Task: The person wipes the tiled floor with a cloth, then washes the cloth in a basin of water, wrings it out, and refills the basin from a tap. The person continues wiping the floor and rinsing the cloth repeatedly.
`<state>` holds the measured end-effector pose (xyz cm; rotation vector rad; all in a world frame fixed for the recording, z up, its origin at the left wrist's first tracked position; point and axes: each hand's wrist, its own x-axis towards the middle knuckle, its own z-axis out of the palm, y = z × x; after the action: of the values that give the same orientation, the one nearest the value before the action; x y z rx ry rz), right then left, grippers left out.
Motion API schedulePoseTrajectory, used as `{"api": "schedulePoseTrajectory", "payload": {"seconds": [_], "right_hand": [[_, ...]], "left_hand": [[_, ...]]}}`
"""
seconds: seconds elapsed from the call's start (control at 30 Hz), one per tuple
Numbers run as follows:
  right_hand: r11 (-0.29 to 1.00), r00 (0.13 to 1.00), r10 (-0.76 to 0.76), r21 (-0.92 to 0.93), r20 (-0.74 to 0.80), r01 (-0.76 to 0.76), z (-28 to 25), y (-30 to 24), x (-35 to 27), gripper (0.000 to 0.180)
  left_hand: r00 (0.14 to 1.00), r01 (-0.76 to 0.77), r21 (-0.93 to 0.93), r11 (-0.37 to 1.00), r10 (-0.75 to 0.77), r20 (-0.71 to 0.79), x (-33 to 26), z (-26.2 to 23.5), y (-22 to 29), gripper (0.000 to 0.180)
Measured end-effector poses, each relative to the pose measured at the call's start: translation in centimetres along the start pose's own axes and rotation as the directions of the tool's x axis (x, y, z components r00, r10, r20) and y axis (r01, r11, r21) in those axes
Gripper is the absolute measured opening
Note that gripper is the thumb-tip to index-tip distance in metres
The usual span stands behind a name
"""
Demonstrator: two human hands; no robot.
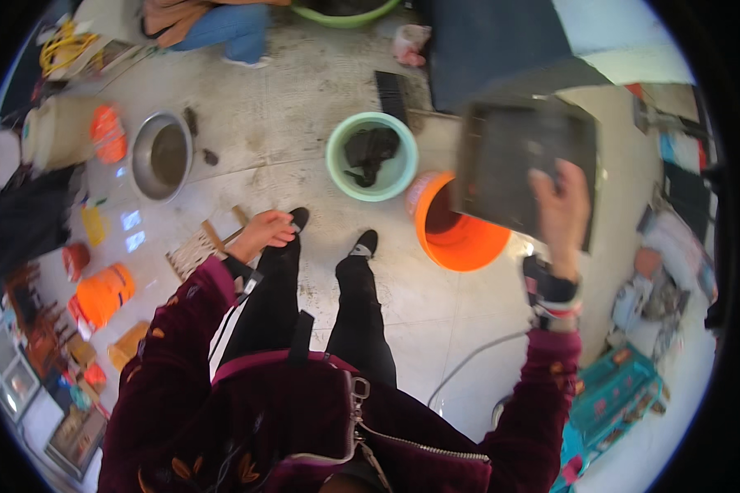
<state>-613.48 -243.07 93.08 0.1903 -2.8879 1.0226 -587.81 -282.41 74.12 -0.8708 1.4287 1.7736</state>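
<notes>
My left hand (263, 233) hangs over my left leg, fingers loosely bent and a little apart, with nothing visible in it. Out to the right, my right hand (561, 209) is over a dark square board (501, 160). Motion smears its fingers, so whether they grip or only touch the board is unclear. Beside and partly under the board's left edge stands an orange bucket (460, 251) with dark contents. Left of that sits a pale green basin (333, 156) holding a dark wet cloth-like lump (374, 152).
A metal basin (144, 181) with murky liquid stands at left. An orange tub (103, 294) and clutter lie farther left. Someone in blue jeans (230, 33) is at the far side near a green basin (345, 16). A teal rack (617, 394) stands at right. A cable (469, 357) crosses the floor.
</notes>
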Motion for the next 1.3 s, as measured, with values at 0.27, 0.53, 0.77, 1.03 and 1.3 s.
{"api": "schedulePoseTrajectory", "payload": {"seconds": [0.27,0.53,0.77,1.03,1.3], "right_hand": [[0.974,0.949,-0.2,0.157,0.244,0.165,25.5,-5.0,-8.5,0.03],[0.974,0.842,-0.047,0.211,0.537,-0.081,50.0,-7.2,-16.2,0.031],[1.0,0.68,-0.012,-0.007,0.733,0.025,62.1,-6.6,-21.7,0.021],[0.957,0.709,-0.042,-0.176,0.704,0.231,66.9,-2.8,-22.3,0.013],[0.894,0.67,-0.073,-0.248,0.739,0.372,68.6,0.3,-21.8,0.016]], "left_hand": [[0.994,0.04,-0.111,0.993,-0.051,-0.096,-0.1,-4.7,-6.3,0.034],[0.974,0.121,-0.225,0.967,-0.159,-0.159,-0.2,-12.0,-14.6,0.03],[0.944,0.199,-0.294,0.935,-0.264,-0.199,-0.1,-16.8,-19.1,0.031],[0.92,0.246,-0.33,0.911,-0.327,-0.216,0.6,-18.7,-20.2,0.031],[0.924,0.263,-0.332,0.906,-0.336,-0.185,2.3,-19.3,-20.2,0.031]]}}
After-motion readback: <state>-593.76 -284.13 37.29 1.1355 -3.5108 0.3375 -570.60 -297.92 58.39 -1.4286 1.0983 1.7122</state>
